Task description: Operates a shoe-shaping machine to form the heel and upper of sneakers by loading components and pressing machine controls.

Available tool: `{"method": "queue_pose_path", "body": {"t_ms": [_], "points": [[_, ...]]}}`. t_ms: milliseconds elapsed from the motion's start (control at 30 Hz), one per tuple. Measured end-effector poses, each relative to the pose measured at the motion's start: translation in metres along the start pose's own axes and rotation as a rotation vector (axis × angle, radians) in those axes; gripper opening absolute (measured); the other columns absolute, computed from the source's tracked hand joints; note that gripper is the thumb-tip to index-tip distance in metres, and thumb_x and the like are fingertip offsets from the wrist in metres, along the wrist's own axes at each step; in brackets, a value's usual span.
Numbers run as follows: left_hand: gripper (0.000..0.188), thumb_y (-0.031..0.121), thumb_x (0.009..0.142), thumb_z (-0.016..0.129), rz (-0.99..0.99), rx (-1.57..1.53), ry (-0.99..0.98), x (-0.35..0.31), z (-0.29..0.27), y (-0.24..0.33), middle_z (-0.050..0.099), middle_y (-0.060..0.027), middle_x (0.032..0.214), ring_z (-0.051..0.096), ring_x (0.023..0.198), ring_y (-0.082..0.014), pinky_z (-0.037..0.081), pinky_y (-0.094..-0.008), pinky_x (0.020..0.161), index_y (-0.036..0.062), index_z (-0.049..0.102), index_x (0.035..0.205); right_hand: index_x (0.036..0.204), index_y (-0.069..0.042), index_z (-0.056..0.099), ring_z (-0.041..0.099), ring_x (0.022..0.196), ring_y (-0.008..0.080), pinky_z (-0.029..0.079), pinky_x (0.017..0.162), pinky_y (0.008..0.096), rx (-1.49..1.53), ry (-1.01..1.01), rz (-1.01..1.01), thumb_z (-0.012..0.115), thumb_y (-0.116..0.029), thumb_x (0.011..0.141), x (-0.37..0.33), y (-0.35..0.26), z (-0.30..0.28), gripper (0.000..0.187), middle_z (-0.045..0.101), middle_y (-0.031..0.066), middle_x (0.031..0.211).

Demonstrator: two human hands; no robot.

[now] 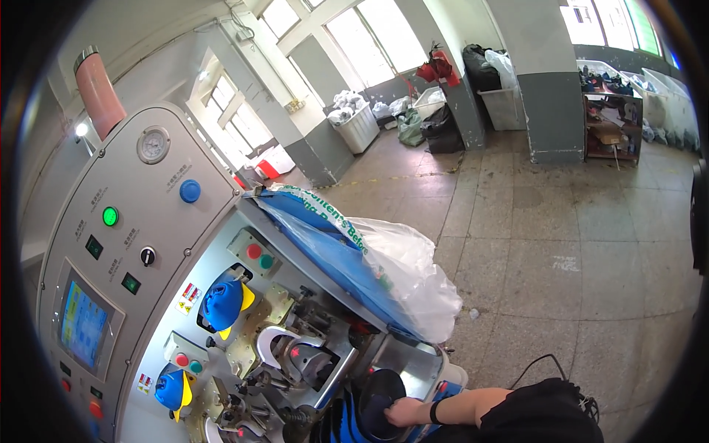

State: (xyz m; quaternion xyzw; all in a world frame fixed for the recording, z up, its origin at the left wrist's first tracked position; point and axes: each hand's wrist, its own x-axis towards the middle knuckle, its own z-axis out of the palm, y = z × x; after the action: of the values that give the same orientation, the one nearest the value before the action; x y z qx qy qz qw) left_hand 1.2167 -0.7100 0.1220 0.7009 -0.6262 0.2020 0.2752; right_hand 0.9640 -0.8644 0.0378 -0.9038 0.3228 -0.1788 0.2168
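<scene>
If you read the view as a clock face, the action's down near 6 o'clock, where the right hand [402,413] is on a dark piece [382,395], just beside some blue-and-black pieces [346,419]. Fingers look curled and bunched at its right edge, but the tips get lost against the dark stuff, so I can't tell if they're properly clamped or just resting. Left hand isn't in view.

My read: this is a handling step, with the piece being picked out or straightened off to the side of the machine [159,214]. It's not on the white curved form [267,341] at about 7 o'clock, and no hand is on that form either. 2 blue-and-yellow pieces [224,304] sit by the button boxes [258,257] between 7 and 8 o'clock, well apart from the hand.

Next move, I'd guess, calls for a sure hold on just that 1 piece without dragging its neighbours along, and keeping knuckles off the metal parts [314,362] at the hand's 10 o'clock. Plastic bag [410,284] around 4 o'clock looks out of the way.
</scene>
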Motion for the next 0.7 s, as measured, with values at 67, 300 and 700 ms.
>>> {"method": "queue_pose_path", "body": {"t_ms": [67,300,700], "points": [[0.050,0.040,0.097,0.040,-0.020,-0.022,0.006,-0.001,0.002,-0.001,0.060,-0.0230,0.120,0.055,0.111,-0.0445,0.042,-0.0516,0.097,0.0017,0.059,0.122,0.084,-0.001,0.063,0.068,0.070,0.0364,0.055,0.067,0.0467,-0.005,0.007,0.000,0.050,-0.027,0.090,0.001,0.002,0.005,0.030,0.067,0.0184,0.069],[0.047,0.035,0.095,0.041,-0.018,0.048,-0.004,-0.007,-0.005,0.007,0.059,-0.0229,0.122,0.053,0.114,-0.0447,0.041,-0.0520,0.100,0.0014,0.059,0.122,0.081,-0.001,0.065,0.068,0.072,0.0363,0.055,0.069,0.0461,0.003,0.036,0.011,0.051,-0.026,0.087,-0.003,-0.007,-0.011,0.029,0.067,0.0195,0.070],[0.047,0.034,0.095,0.040,0.001,0.080,0.016,-0.009,-0.004,0.011,0.058,-0.0217,0.124,0.052,0.116,-0.0455,0.041,-0.0534,0.100,0.0024,0.058,0.124,0.082,-0.002,0.063,0.068,0.074,0.0350,0.056,0.068,0.0449,-0.023,0.042,0.009,0.051,-0.027,0.088,-0.001,-0.004,-0.004,0.028,0.067,0.0166,0.071]]}}
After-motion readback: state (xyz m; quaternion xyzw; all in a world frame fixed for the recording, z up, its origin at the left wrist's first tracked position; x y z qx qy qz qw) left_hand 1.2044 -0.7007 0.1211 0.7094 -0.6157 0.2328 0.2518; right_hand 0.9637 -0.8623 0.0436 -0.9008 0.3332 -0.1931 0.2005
